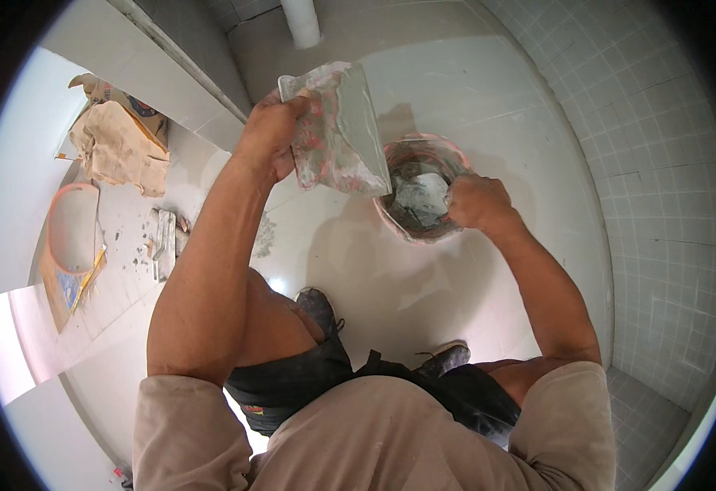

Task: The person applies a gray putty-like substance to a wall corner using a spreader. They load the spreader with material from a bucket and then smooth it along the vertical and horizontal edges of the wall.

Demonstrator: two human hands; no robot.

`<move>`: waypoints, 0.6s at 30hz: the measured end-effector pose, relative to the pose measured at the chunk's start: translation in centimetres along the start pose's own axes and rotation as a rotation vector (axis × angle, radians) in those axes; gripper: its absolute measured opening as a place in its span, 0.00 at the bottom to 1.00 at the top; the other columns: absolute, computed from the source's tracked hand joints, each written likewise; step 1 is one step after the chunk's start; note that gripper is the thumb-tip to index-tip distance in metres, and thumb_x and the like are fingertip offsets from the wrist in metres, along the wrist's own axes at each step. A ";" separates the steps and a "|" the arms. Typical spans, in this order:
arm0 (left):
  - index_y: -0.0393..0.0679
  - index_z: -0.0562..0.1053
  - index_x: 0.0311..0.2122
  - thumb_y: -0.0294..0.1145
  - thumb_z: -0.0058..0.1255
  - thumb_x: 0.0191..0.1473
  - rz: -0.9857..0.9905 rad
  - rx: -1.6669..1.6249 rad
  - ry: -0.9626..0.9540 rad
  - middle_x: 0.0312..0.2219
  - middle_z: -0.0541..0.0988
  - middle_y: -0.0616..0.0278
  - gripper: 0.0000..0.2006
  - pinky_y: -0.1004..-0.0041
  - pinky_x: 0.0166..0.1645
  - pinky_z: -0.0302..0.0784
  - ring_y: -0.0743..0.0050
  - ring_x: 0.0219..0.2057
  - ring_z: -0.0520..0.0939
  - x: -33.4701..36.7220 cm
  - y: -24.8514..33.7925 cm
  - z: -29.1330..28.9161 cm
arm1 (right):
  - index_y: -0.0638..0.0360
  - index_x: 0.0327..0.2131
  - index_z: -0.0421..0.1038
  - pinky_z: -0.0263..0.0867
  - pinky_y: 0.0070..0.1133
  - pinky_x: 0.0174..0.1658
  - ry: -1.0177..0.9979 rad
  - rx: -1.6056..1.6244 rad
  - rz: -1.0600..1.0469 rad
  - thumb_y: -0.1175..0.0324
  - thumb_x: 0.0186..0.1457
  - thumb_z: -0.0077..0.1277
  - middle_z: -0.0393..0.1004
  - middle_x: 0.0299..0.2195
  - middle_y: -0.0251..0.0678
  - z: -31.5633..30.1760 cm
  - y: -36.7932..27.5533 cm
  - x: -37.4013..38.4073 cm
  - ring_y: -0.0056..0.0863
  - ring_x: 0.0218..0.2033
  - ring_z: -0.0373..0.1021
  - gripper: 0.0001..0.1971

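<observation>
Pale floor tiles point(456, 74) spread beneath a bucket point(419, 146), its mouth just left of the right hand point(481, 202), which is curled closed on something I cannot make out. Pinched by its near edge, the smeared slab point(346, 131) extends rightward from the left hand point(274, 131), probably stiff and slick where coated, so best held by cleaner edges; fingers behind it are hidden, and the bucket's whitish lump point(423, 195) is hard to identify.

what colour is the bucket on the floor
The bucket is pinkish-orange, heavily smeared with grey; the head view shows it best.
</observation>
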State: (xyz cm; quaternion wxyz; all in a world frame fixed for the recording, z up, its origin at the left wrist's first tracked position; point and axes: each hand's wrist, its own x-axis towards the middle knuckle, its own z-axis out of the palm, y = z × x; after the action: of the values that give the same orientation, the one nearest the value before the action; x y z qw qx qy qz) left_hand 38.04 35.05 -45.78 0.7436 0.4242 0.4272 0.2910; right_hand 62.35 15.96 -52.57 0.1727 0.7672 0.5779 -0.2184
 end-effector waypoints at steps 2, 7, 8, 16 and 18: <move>0.36 0.66 0.49 0.29 0.44 0.63 0.000 0.003 -0.009 0.38 0.75 0.57 0.12 0.63 0.39 0.80 0.66 0.36 0.77 0.5 -0.2 -0.3 | 0.59 0.32 0.80 0.72 0.36 0.43 0.066 -0.024 0.011 0.67 0.44 0.49 0.80 0.36 0.47 1.5 -0.9 0.4 0.42 0.39 0.77 0.13; 0.37 0.67 0.47 0.30 0.44 0.63 -0.003 0.030 0.016 0.37 0.74 0.57 0.11 0.64 0.36 0.79 0.67 0.33 0.76 1.2 -0.7 -0.7 | 0.57 0.36 0.80 0.71 0.33 0.47 0.012 0.078 -0.018 0.62 0.44 0.55 0.79 0.38 0.46 2.5 -1.2 0.8 0.42 0.42 0.76 0.15; 0.37 0.67 0.47 0.30 0.45 0.63 -0.009 0.049 0.001 0.37 0.74 0.57 0.10 0.65 0.34 0.78 0.67 0.32 0.76 1.6 -1.0 -1.0 | 0.57 0.36 0.80 0.71 0.33 0.47 0.011 0.079 -0.015 0.62 0.44 0.55 0.79 0.38 0.46 2.6 -0.3 0.6 0.42 0.42 0.76 0.15; 0.41 0.67 0.46 0.32 0.44 0.64 -0.025 0.092 0.015 0.35 0.74 0.62 0.09 0.70 0.29 0.74 0.71 0.31 0.74 2.0 -1.0 -1.1 | 0.59 0.47 0.76 0.59 0.19 0.22 -0.329 1.078 0.183 0.59 0.54 0.56 0.69 0.21 0.31 2.2 4.8 -2.2 0.19 0.19 0.62 0.20; 0.37 0.67 0.45 0.32 0.45 0.63 -0.039 0.085 0.039 0.36 0.73 0.57 0.10 0.64 0.31 0.75 0.66 0.30 0.73 1.8 -1.2 -0.4 | 0.59 0.48 0.76 0.59 0.19 0.22 -0.274 1.177 0.192 0.60 0.54 0.56 0.69 0.21 0.30 3.4 6.4 -4.1 0.19 0.19 0.62 0.20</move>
State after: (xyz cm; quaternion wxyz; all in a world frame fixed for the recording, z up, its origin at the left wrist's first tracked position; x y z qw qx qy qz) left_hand 38.65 36.06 -47.63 0.7221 0.4412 0.4617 0.2661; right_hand 67.06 9.16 -53.17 -0.1884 0.7474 0.2611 -0.5812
